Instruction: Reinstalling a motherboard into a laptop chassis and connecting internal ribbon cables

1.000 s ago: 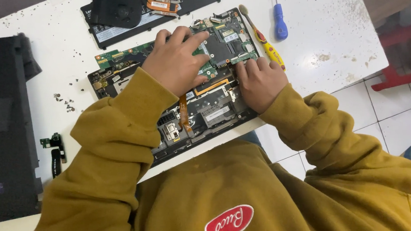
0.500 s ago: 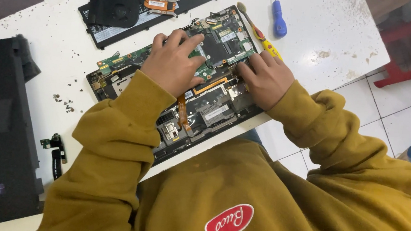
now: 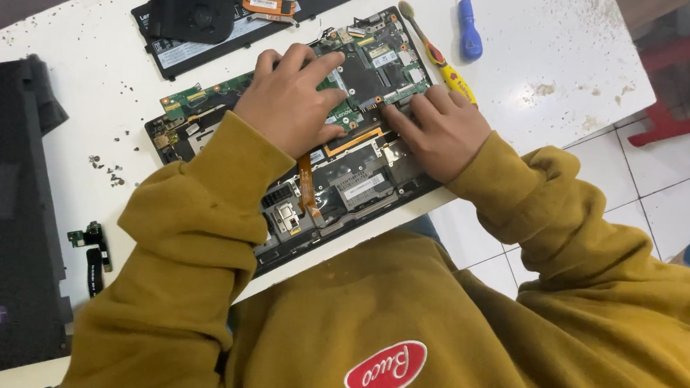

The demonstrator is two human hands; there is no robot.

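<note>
Both hands on laptop mobo [image 3: 373, 67]

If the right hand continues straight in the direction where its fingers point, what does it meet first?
The right hand points up-left across the open laptop. Its fingertips already rest at the edge of the green motherboard, so it would probably slide onto that board first, towards the left hand. Depth is hard to judge.

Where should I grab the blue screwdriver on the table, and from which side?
Take the blue screwdriver by its thick blue handle, probably coming from the right with the right hand, the nearer hand. The handle lies flat on the white table with bare surface to its right, while the thin metal shaft points away toward the far edge and gives little to hold.
</note>
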